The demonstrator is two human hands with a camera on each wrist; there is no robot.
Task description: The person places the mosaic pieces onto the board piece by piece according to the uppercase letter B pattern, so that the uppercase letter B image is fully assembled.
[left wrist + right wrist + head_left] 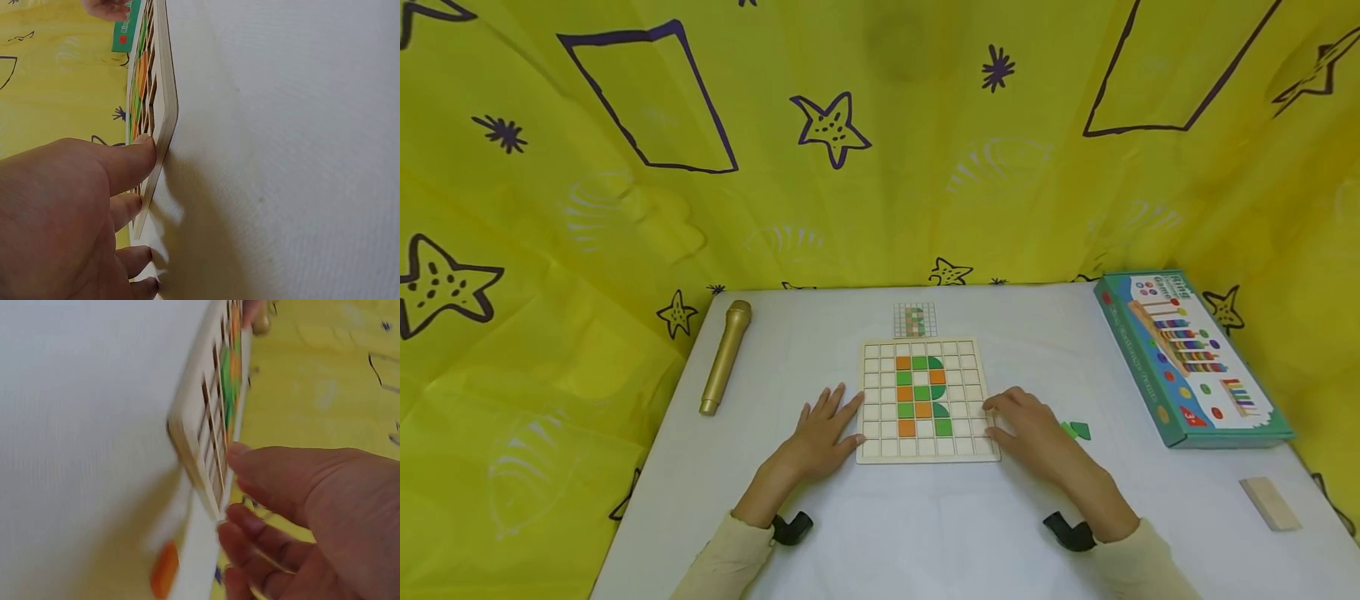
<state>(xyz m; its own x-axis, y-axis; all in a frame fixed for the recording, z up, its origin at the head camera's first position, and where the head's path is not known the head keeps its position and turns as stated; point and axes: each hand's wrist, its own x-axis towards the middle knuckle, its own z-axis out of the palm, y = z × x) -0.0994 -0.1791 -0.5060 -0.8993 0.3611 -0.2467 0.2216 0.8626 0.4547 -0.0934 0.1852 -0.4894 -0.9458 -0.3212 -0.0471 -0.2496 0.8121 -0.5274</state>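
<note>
A square wooden grid board point(928, 452) lies on the table with orange and green tiles point(922, 408) in its cells, forming a letter R. Along its left edge my left hand point(815, 437) rests with fingers spread, thumb and index fingertips right at the edge. In the left wrist view, the thumb point(134, 164) lies against the board's side point(164, 134). My right hand point(1033, 435) is at the right edge, fingers loosely bent, thumb and index fingertips at the rim. An orange piece point(164, 570) shows on the table near that hand in the right wrist view.
A small printed pattern card point(914, 320) lies just behind the board. Green pieces point(1079, 430) lie beside the right forearm. To the right are a game box point(1195, 358) and a wooden block point(1270, 503). A gold microphone point(726, 358) lies at left.
</note>
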